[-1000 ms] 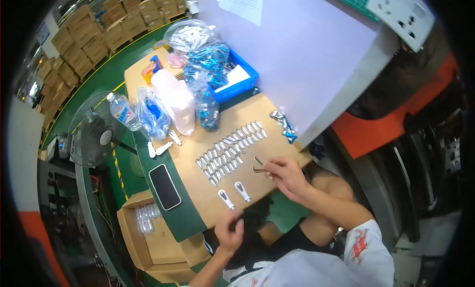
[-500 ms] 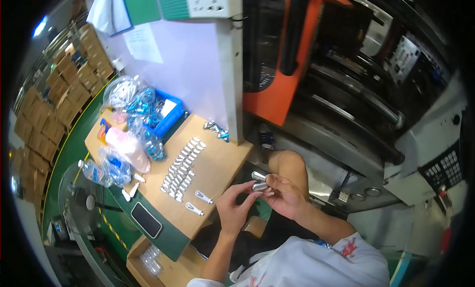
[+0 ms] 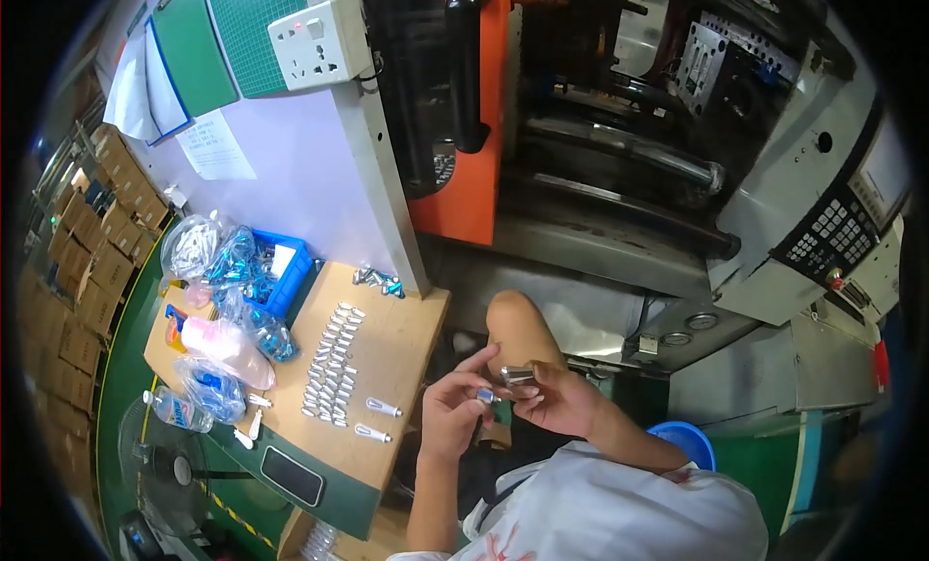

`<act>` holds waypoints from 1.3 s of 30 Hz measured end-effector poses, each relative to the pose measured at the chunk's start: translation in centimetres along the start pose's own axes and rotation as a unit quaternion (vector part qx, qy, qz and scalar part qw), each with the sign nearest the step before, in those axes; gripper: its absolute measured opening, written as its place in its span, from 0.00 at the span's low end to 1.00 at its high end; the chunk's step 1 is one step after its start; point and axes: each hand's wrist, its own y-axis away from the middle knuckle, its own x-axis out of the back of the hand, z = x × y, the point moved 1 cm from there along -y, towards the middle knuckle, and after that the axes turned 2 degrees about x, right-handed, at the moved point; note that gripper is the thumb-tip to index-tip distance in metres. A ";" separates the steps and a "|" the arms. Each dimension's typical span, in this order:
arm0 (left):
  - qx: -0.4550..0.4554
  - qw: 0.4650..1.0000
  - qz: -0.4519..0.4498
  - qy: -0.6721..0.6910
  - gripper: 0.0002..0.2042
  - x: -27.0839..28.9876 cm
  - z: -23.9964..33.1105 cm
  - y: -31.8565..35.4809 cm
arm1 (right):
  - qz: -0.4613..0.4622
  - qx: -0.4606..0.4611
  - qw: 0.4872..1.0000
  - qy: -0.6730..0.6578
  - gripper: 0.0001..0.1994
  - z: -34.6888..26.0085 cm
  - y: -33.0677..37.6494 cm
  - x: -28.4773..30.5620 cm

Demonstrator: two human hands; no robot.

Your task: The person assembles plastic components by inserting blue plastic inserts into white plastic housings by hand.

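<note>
In front of my lap, my right hand [image 3: 563, 398] is closed on a shiny silver metal piece [image 3: 518, 375], gripped between thumb and fingers. Close beside it, my left hand [image 3: 451, 414] pinches a small piece with a blue and silver end [image 3: 486, 395]; its exact kind is hard to make out. The two pieces are apart. To the left on the wooden table [image 3: 395, 340] lie rows of small white and silver parts [image 3: 332, 372]. Two larger white parts with oval heads [image 3: 373, 433] lie nearer my left hand.
A phone [image 3: 292, 476] lies on the table's green front edge. Bagged parts, a blue bin [image 3: 288, 288], a pink bag [image 3: 227, 350] and a plastic bottle [image 3: 178, 409] crowd the table's left. A machine with an orange door [image 3: 464, 203] stands ahead; a blue bucket [image 3: 689, 443] is at right.
The view has shifted right, toward the machine. Two silver pieces were held close together; now my right hand holds one silver piece and my left a blue-ended piece, its index finger raised.
</note>
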 end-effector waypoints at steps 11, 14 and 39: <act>0.016 0.995 -0.061 0.079 0.14 0.0 -0.7 -0.6 | -0.024 -0.026 0.999 0.014 0.18 0.1 -0.6 0.4; 0.014 0.996 -0.056 0.066 0.12 -0.2 -0.7 -1.4 | -0.023 -0.033 0.999 -0.003 0.18 -1.3 -1.2 0.2; -0.300 0.769 -0.047 -0.563 0.13 -13.6 11.1 -16.1 | 0.077 0.418 0.720 0.549 0.12 -32.4 -3.1 -7.0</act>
